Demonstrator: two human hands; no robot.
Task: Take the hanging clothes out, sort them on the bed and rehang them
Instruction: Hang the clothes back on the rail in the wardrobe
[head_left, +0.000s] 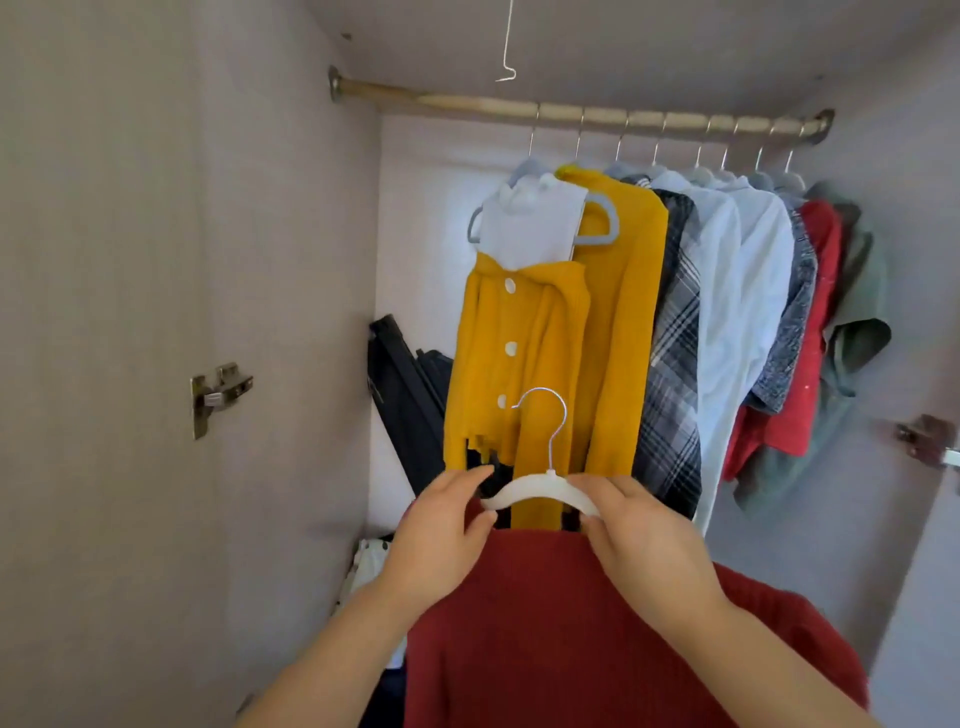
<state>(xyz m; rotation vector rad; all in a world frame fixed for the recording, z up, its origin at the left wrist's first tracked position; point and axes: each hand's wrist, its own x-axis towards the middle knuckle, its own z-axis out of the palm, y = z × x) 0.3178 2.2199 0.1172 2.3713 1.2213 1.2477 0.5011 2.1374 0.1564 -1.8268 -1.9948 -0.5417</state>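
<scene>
Below the metal closet rail (571, 117), the left hand (441, 530) and right hand (639, 540) each pinch an end of the curved white plastic hanger (540, 493) carrying a dark red knitted garment (571, 639), seemingly rehanging, so the hook must next rise onto that rail.

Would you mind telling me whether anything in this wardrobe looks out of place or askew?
Yes: leftmost on the rail, a yellow cardigan hangs bunched beneath a white top, and a bent wire dangles loose above.
</scene>
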